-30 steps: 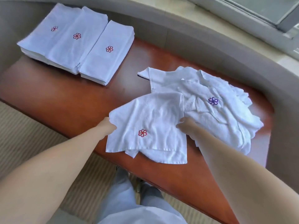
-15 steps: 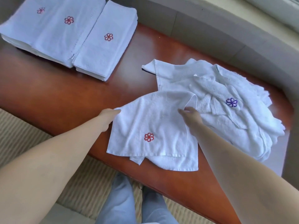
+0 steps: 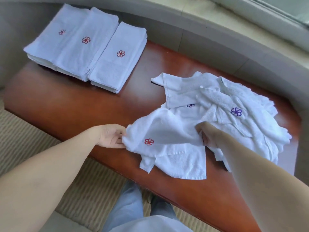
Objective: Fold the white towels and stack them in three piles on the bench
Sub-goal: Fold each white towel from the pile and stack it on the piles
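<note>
A white towel with a red flower mark [image 3: 167, 139] lies near the front edge of the reddish wooden bench [image 3: 83, 111]. My left hand [image 3: 111, 136] pinches its left edge and my right hand [image 3: 207, 136] grips its right edge, bunching the cloth between them. Behind it sits a loose heap of unfolded white towels [image 3: 234, 111] with purple flower marks. Three piles of folded towels [image 3: 88, 47] with red flowers stand side by side at the bench's far left.
A grey ledge [image 3: 200, 39] curves round the back and right of the bench. Striped beige carpet [image 3: 33, 144] lies below the front edge. My legs in light trousers [image 3: 132, 206] stand at the bench's front.
Both hands have drawn the far edge of the red-flower towel toward me, folding it over and bunching it. A second purple mark now shows in the heap behind.
</note>
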`<state>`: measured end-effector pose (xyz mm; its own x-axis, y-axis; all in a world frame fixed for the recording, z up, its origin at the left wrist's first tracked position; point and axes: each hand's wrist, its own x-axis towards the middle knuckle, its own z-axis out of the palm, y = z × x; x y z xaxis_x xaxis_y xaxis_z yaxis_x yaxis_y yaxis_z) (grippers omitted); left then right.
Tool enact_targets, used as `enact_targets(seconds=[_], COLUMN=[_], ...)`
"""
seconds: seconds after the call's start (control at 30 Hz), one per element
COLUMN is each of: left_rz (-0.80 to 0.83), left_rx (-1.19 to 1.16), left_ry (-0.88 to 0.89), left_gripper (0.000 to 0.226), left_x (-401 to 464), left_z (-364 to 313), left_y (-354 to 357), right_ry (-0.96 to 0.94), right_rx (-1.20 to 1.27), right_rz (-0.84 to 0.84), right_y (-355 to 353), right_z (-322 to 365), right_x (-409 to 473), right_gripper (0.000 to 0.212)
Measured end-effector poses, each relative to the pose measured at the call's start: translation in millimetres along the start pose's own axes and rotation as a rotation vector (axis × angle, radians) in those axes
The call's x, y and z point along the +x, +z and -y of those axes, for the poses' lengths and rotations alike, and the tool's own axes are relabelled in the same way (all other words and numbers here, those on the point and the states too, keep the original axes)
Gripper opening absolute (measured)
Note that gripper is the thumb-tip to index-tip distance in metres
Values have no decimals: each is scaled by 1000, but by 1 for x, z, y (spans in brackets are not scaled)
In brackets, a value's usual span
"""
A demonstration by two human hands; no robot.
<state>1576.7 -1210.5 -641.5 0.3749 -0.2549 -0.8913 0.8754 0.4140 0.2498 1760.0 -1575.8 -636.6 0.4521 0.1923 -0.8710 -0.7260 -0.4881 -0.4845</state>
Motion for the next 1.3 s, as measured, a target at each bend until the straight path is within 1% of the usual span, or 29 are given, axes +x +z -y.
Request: enact_targets(seconds=[0.03,0.1,0.17,0.2,0.23,0.3,0.37,0.4,0.43,0.47,0.53,0.6,0.7,0.77,0.8,0.87,0.93,0.97,1.03,1.1,1.13,1.17,1.2,1.23,1.3], left_rz=[19,9,-79,-149,-218,-279,-282,-283,-292,-300,-344,-386,-402,-402,-425,-502,-541,-520,-520,-544,-560,-521,-493,-482,-437], left_rx=[44,87,151,174,175,123,55,9,-45,-111,-189,-188,-190,-228,-250,-309,-369,-381,-345,-228,-210,-253,-323,-360,-327], left_ry=[-68,-108,-104,-83,-33,94,173,211,244,255,266,300,359,406,442,501,576,594,637,715,744,763,830,861,912], left_gripper=[33,43,48,44,33,14,11,22,38,44,38,31,19,30,29,9,20,22,17,29,27,20,17,18,22], left_x=[3,14,26,31,35,37,32,30,28,26,20,11,-5,-16,-23,-39,-51,-56,-69,-82,-92,-104,-114,-124,-139], left_z=[9,19,25,27,28,26,21,18,14,11,5,0,-7,-15,-20,-32,-41,-48,-65,-81,-89,-95,-101,-104,-109], left_y=[-1,1,11,16,22,33,44,49,52,57,68,78,91,98,102,110,113,116,122,128,132,135,135,135,136], right_ry=[38,68,70,58,40,14,-10,-26,-44,-57,-72,-94,-129,-162,-183,-243,-308,-340,-398,-444,-473,-509,-549,-587,-624], right_rx=[-29,-5,-26,-74,-115,-113,-6,59,114,156,210,212,135,125,141,204,267,289,323,339,338,335,338,349,380], right_rz=[29,50,17,-26,-73,-146,-188,-192,-188,-180,-143,-122,-130,-99,-69,-6,39,60,82,71,66,60,57,61,82], right_y=[-4,-6,-5,-4,-2,-3,-8,-13,-17,-20,-24,-24,-24,-28,-31,-38,-47,-50,-54,-57,-59,-62,-67,-71,-80], right_z=[-11,-27,-35,-37,-40,-40,-35,-33,-30,-28,-22,-13,3,15,22,37,52,60,75,89,97,106,115,123,137], right_x=[1,5,10,12,14,14,10,9,6,3,-5,-14,-30,-45,-53,-71,-89,-99,-117,-136,-144,-153,-161,-168,-180], right_gripper=[26,30,41,43,41,35,31,32,29,22,12,19,31,33,32,28,28,29,30,35,38,42,45,46,44])
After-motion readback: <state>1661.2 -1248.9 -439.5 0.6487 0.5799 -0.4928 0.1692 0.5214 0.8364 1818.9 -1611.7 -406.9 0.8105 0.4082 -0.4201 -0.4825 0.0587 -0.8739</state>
